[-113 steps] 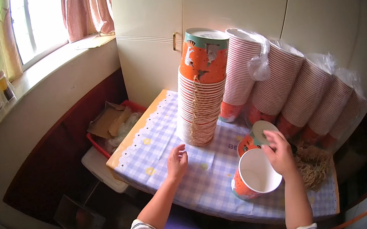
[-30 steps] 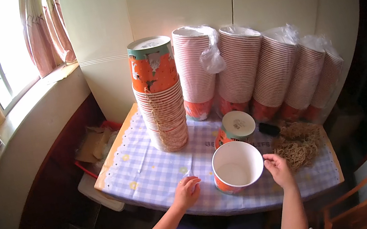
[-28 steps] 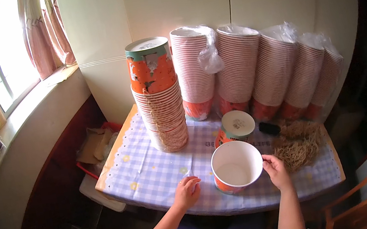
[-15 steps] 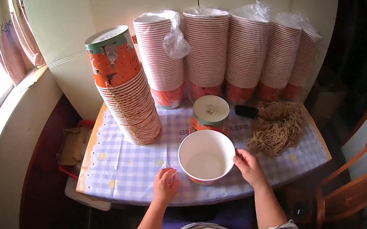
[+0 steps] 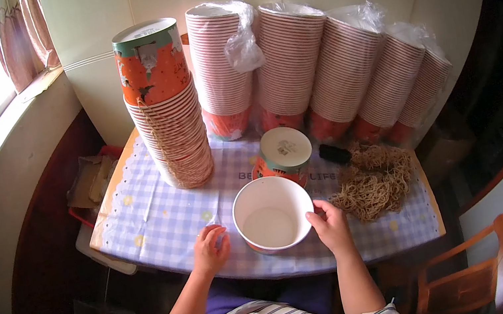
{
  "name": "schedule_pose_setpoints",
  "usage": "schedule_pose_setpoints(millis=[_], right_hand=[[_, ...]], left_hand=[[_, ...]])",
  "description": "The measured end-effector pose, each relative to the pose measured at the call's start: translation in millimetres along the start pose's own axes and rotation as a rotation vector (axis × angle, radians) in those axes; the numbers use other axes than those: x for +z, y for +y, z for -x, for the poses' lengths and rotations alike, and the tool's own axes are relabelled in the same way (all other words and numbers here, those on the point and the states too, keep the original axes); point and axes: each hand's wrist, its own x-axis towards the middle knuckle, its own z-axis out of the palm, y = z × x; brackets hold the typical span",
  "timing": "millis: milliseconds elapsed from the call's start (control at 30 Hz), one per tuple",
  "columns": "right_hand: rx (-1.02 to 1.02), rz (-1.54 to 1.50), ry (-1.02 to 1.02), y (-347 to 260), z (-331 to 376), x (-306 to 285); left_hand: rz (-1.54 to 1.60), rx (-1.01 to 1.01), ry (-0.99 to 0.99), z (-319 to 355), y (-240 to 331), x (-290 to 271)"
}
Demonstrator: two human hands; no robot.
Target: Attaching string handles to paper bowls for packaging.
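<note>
An open paper bucket (image 5: 270, 222), white inside, stands upright near the table's front edge, tipped slightly toward me in the picture. My right hand (image 5: 330, 224) pinches its rim at the right side, thumb and fingers closed on the edge. Left of the bucket, apart from it, my left hand (image 5: 211, 250) is held with its fingers curled in. Whether anything small is between them I cannot make out. Just behind stands an upside-down orange and green paper bucket (image 5: 286, 149). A tangled heap of brown twine (image 5: 377, 180) lies on the right, beside a small black object (image 5: 334, 154).
A tall stack of nested buckets (image 5: 171, 137) with twine hanging down it rises at the left. Several plastic-wrapped stacks (image 5: 291, 59) line the back. A blue checked cloth (image 5: 162, 221) covers the table. A wooden chair (image 5: 465, 281) is at lower right, a red crate (image 5: 81, 214) at left.
The view has shifted a little, so most things sit slightly farther left in the picture. My right hand keeps its hold on the bucket's rim; my left hand stays curled beside it.
</note>
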Motion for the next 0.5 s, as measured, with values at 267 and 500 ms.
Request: schedule_pose_setpoints(millis=[267,500], right_hand=[[-0.225,0.238,-0.025,-14,-42,-13],[-0.423,0.363,-0.196,-26,-81,6]], left_hand=[[-0.001,-0.025,-0.003,0,0,2],[0.018,-0.018,-0.026,-5,4,3]])
